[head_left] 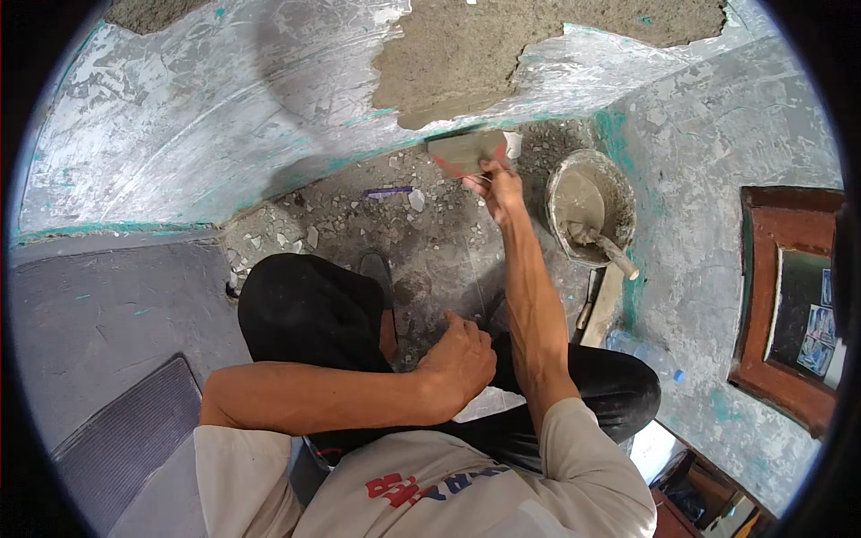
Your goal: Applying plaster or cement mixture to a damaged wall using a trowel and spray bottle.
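My right hand [495, 190] reaches forward to the foot of the wall and grips a wide plastering spatula [466, 154] with a red lower edge. The spatula's blade is smeared grey and lies close to the wall's lower edge; whether it touches is unclear. Above it, a rough patch of brown-grey render [457, 58] shows in the scraped, whitish wall [206, 99]. My left hand [459, 360] hangs over my legs with fingers loosely curled, and nothing shows in it. To the right of my right hand stands a bucket [552, 202] of grey wet mix, a wooden-handled tool [619, 257] leaning in it.
Broken plaster chips [312, 237] and a purple strip [387, 192] litter the floor along the wall. At right, a long-handled tool [587, 300], a board [603, 309] and a clear plastic bottle [653, 357] lie beside the side wall. A brown wooden frame [752, 287] is set there.
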Demonstrator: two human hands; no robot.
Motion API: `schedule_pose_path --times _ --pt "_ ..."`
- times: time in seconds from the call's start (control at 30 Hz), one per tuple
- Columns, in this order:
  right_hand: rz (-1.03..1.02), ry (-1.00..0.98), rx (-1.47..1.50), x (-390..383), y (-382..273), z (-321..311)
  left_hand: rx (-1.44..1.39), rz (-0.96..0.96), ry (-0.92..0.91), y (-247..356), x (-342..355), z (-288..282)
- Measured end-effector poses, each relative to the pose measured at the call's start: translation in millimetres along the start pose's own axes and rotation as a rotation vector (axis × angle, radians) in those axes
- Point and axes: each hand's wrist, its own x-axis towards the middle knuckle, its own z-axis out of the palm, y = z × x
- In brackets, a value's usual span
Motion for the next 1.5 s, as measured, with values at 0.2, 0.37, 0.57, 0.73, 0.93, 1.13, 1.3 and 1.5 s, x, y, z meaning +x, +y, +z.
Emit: schedule_pose_path --times 0.2,0.37,0.57,0.73,0.93,1.13,1.3,1.5 --pt "-0.073 -0.113 0.061 10.3 -12.7 47.5 -0.019 -0.016 -0.052 -4.5 3.1 4.2" --pt "-0.092 -0.159 0.087 -35.7 -29.0 63.4 -0.008 0.014 -0.112 -6.6 3.0 1.6" --pt "-0.092 -0.242 0.161 -91.9 -59.0 12.9 -0.128 -0.223 -0.014 -36.4 32.1 13.2" --pt "-0.157 -0.291 0.243 -107.8 -107.8 -33.5 -0.982 -0.287 0.619 -57.1 90.4 11.0" --pt "-0.145 -0.112 0.055 -149.2 -126.3 -64.0 -2.205 -0.251 0.945 -36.4 168.3 -11.6" --pt "-0.071 -0.009 -0.446 -192.1 -124.9 -100.0 -2.387 -0.403 1.013 -10.8 189.6 20.6" --pt "0.264 -0.123 -1.473 -205.3 -213.5 -126.9 -2.290 -0.535 1.100 -58.3 179.5 55.8" --pt "-0.081 -0.279 -1.993 -158.7 -247.7 -198.1 -2.230 -0.431 1.075 -96.4 148.0 17.7"
